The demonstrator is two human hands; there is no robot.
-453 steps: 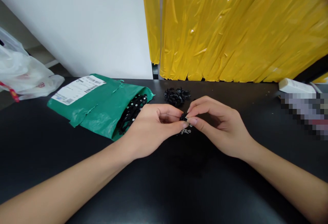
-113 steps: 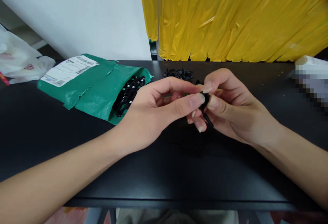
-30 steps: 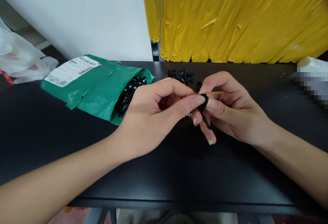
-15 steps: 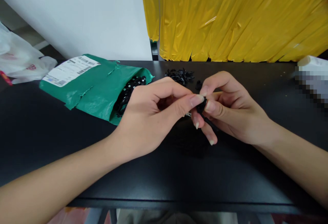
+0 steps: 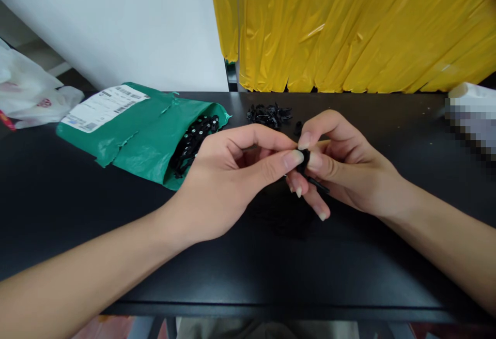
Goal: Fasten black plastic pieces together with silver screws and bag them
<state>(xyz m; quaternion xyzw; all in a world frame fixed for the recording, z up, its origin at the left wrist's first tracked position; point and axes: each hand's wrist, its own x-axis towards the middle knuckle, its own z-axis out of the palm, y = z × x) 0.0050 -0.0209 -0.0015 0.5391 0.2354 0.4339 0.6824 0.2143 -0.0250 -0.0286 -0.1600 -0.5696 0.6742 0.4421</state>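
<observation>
A small black part with a thin stem (image 5: 318, 185) is pinched between both hands above the table; its exact kind is hidden by the fingers. My left hand (image 5: 248, 173) grips it from the left with thumb and forefinger, its other fingers stretched out beneath. From the right, my right hand (image 5: 344, 163) closes thumb and forefinger on the same part. Behind my left hand lies a green plastic mailer bag (image 5: 143, 137), its mouth facing right. Black pieces with shiny round metal spots (image 5: 196, 137) show inside that mouth.
A pile of small black pieces (image 5: 269, 115) lies on the black table (image 5: 240, 272) beyond my hands, with a small black piece (image 5: 298, 128) beside it. White plastic bags (image 5: 34, 91) are at the far left. A pale object (image 5: 475, 111), partly blurred, sits far right. Yellow plastic sheeting (image 5: 349, 29) hangs behind.
Both hands still hold the black part, with only slight finger shifts. More of its stem shows below the fingers. The view has moved a little.
</observation>
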